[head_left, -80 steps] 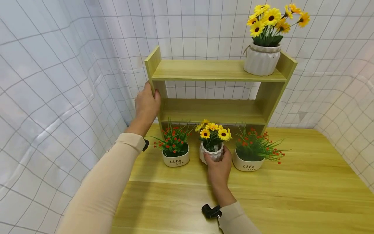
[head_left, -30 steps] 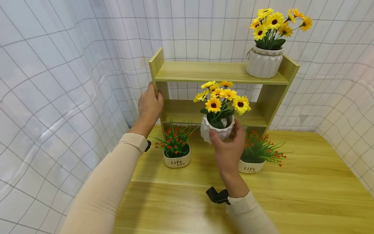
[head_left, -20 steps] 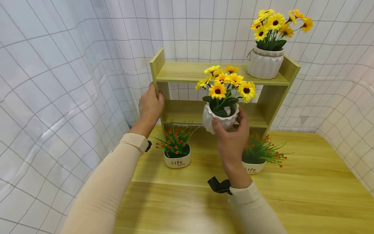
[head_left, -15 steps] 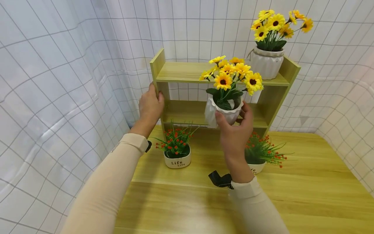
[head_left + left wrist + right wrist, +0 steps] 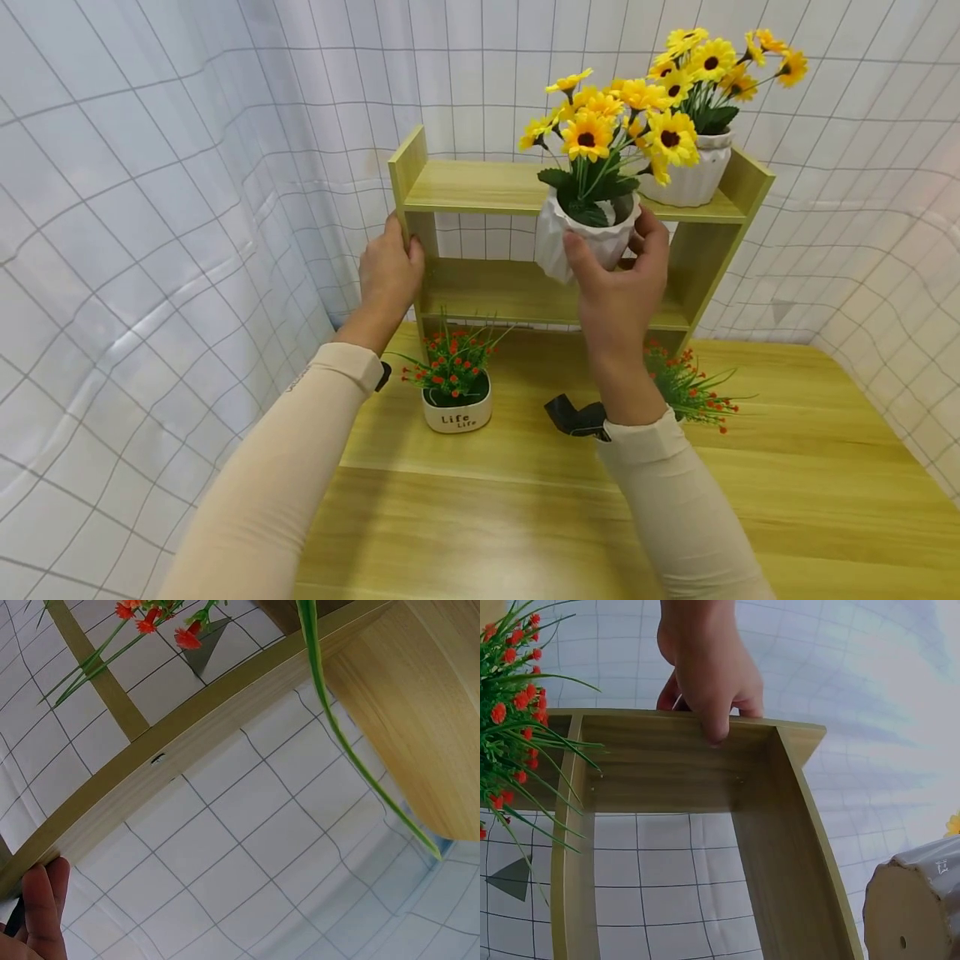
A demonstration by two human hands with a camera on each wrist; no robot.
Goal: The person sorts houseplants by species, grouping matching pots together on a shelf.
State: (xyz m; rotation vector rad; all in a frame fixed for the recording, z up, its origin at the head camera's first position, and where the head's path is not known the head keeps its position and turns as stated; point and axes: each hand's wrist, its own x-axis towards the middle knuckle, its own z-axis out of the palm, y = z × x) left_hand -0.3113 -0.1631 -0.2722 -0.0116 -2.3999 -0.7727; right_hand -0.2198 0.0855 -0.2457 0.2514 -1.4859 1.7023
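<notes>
In the head view my right hand (image 5: 626, 287) holds a white fluted flowerpot (image 5: 558, 237) of yellow artificial sunflowers, thumb on the near side and fingers round the right. It is in the air in front of the top board of a wooden shelf (image 5: 480, 185). The flowerpot's pale underside (image 5: 904, 911) shows in the right wrist view. My left hand (image 5: 392, 265) grips the shelf's left side panel, thumb on the inner face, as the right wrist view also shows. A second white flowerpot (image 5: 693, 175) with yellow flowers stands at the top board's right end, partly hidden.
On the wooden table (image 5: 450, 517), an oval white planter (image 5: 457, 417) marked "Life" with red flowers stands before the shelf's left side. A similar red-flowered plant (image 5: 693, 392) stands at right, its planter hidden by my right arm. White gridded cloth (image 5: 150, 250) hangs around.
My right hand has raised the flowerpot from the table between the two planters, up and slightly right, to the height of the top board. The left hand keeps its grip on the shelf.
</notes>
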